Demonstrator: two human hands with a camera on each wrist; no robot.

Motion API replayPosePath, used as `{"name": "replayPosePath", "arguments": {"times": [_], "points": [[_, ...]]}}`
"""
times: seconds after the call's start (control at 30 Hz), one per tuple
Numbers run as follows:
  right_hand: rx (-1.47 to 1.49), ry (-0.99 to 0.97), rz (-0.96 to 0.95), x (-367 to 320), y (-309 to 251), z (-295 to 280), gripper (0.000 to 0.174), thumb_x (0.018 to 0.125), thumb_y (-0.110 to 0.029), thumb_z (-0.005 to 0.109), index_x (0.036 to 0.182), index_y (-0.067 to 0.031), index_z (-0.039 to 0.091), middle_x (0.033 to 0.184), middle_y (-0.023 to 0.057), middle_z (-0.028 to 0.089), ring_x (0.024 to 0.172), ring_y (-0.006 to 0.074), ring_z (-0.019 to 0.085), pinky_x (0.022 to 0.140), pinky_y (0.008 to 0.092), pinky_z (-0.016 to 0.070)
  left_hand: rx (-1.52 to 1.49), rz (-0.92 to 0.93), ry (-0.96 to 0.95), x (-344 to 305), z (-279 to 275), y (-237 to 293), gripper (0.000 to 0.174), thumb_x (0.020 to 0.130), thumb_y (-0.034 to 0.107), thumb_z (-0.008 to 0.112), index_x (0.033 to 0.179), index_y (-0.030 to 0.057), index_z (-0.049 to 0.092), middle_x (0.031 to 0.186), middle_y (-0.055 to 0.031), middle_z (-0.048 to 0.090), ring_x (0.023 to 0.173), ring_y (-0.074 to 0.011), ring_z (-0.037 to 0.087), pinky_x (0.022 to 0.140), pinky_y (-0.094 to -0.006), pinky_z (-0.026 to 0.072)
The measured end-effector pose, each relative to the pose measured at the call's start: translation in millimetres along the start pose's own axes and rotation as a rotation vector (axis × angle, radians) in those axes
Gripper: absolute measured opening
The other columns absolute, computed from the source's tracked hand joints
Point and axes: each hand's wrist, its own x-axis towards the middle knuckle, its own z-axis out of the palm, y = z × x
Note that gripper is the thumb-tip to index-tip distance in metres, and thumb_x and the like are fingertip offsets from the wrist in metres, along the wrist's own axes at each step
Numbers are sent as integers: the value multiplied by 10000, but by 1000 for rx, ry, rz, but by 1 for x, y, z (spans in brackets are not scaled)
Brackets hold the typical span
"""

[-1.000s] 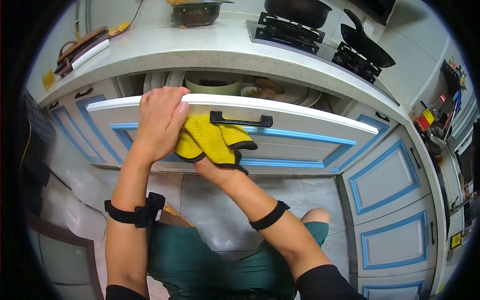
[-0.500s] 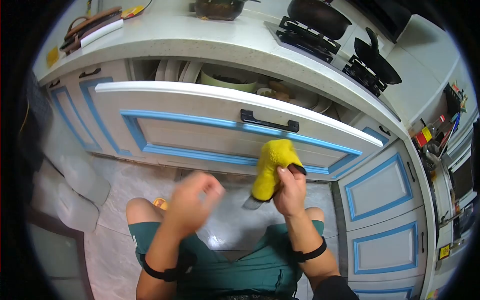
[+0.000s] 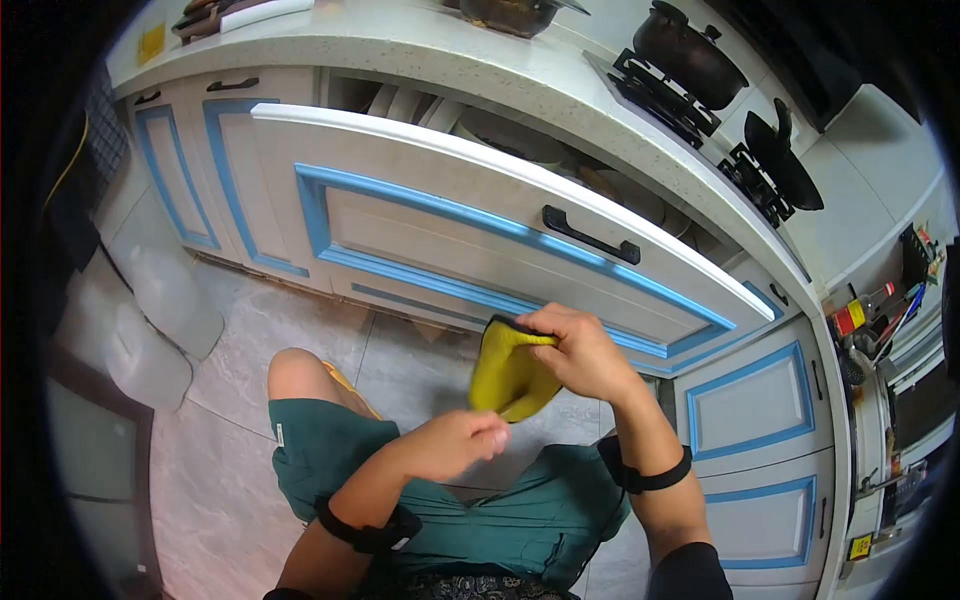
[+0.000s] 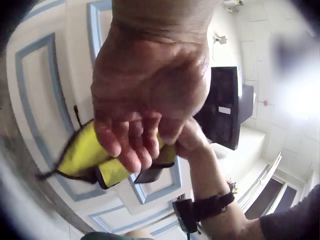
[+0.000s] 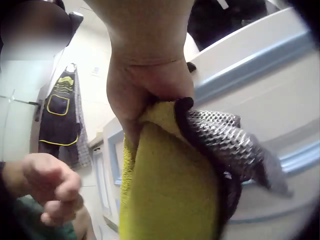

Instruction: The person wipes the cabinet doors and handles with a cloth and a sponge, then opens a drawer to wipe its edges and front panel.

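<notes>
My right hand (image 3: pixel 585 350) grips a yellow cleaning cloth (image 3: pixel 500 375) with black edging, in front of the pulled-out drawer. A silvery mesh side (image 5: pixel 225 142) of the cloth shows in the right wrist view. The cloth hangs folded below the fingers. My left hand (image 3: pixel 450 445) is by the cloth's lower edge in the head view, its fingers loosely bent. In the right wrist view the left hand (image 5: pixel 52 187) appears apart from the cloth with nothing in it. The white drawer front (image 3: pixel 430 225) has blue trim and a black handle (image 3: pixel 590 235).
Plates (image 3: pixel 405 103) and a bowl (image 3: pixel 510 138) stand inside the drawer, beneath the white countertop (image 3: pixel 400 65). A dark pot (image 3: pixel 690 60) and a black pan (image 3: pixel 780 160) are on the stove. Plastic jugs (image 3: pixel 150 360) sit on the floor at left.
Both hands have left the drawer front and come back toward the lap. The cloth has come away in the right hand and been turned. The left hand has moved right, close to it.
</notes>
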Motion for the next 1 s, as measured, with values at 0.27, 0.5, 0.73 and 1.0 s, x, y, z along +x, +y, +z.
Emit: {"name": "replayPosePath", "arguments": {"times": [0.27,0.5,0.73,1.0], "points": [[99,-123,-175,-29,-55,10,387,778,-16,741,1153,-54,650,995,52,624,967,229,626,809,330,524,-879,446,35,21,15,-17,678,905,205,731,1453,57,361,1368,-58,490,1297,-202,477,1094,-374,379],[883,15,405,-43,-4,29,239,931,-43,639,1169,-61,632,937,-33,612,863,62,566,771,248,488,-1034,463,283,19,12,-13,451,1002,163,578,1407,30,433,1339,-82,545,1242,-206,526,1074,-387,409],[1261,256,423,-27,-18,0,125,954,-34,520,1060,-86,562,949,37,661,799,116,637,691,263,536,-1213,347,548,23,-5,-42,320,1002,136,537,1291,0,547,1232,-113,627,1118,-235,621,1011,-380,475],[1416,104,211,-16,-65,-34,181,935,4,490,1089,-58,564,1004,66,658,865,144,645,744,290,543,-1272,446,97,20,-2,-35,661,957,482,595,1418,29,454,1380,-73,557,1254,-196,536,1071,-357,418]]}}
